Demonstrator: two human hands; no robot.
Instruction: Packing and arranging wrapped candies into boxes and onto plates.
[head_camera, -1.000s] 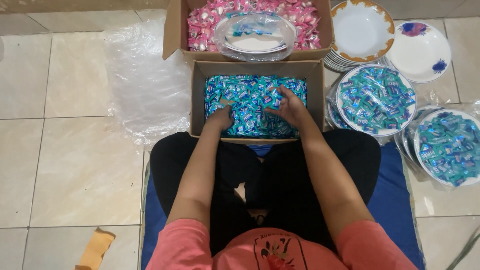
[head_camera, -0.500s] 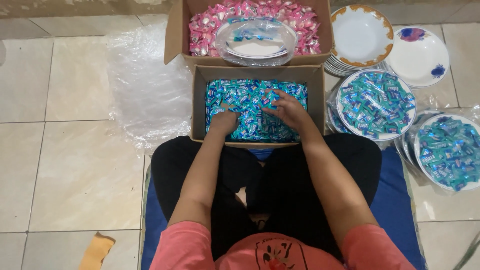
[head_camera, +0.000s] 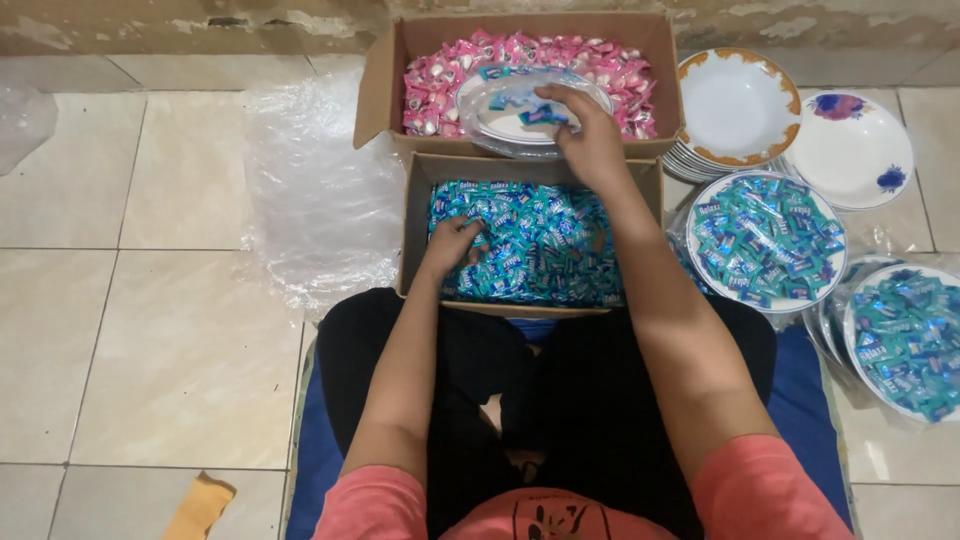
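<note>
Our right hand (head_camera: 590, 135) drops pinched blue candies (head_camera: 545, 115) onto the bagged plate (head_camera: 500, 125); our left hand (head_camera: 452, 243) sits half-curled in the near box (head_camera: 418, 225), gathering.

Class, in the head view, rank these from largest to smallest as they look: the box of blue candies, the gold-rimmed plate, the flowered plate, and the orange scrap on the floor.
1. Box of blue candies
2. Gold-rimmed plate and flowered plate: they look about alike, so no ranking between them.
3. Orange scrap, partly cut off by the frame edge.
</note>
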